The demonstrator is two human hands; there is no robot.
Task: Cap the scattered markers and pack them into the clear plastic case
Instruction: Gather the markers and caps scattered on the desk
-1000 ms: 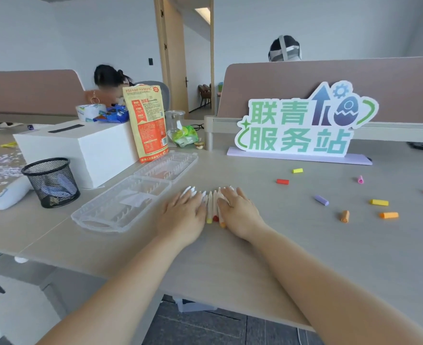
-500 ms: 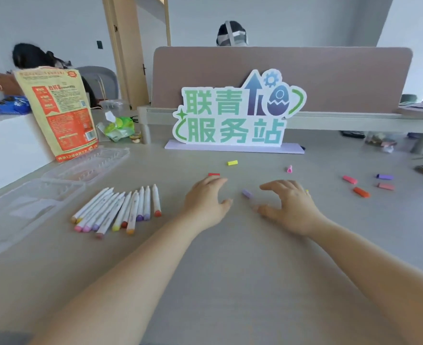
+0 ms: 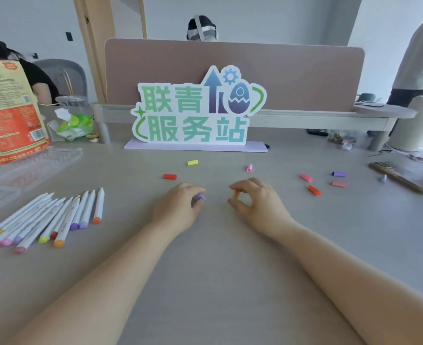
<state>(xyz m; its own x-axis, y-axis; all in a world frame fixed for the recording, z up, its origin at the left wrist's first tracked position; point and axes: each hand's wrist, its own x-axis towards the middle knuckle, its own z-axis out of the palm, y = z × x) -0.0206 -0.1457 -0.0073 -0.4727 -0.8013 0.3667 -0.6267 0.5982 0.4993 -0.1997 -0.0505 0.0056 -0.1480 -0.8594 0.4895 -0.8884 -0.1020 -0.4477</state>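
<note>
In front of the sign [image 3: 198,113], the left hand [image 3: 179,209] gripped a purple cap [image 3: 201,196] — the right hand [image 3: 256,205] pinched an orange cap [image 3: 235,194].

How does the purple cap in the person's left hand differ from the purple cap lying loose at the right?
The held purple cap is gripped in the left hand, mostly hidden; the loose purple cap lies untouched, fully visible. The held one is central; the loose one lies far right. Both are purple and off any marker.
</note>
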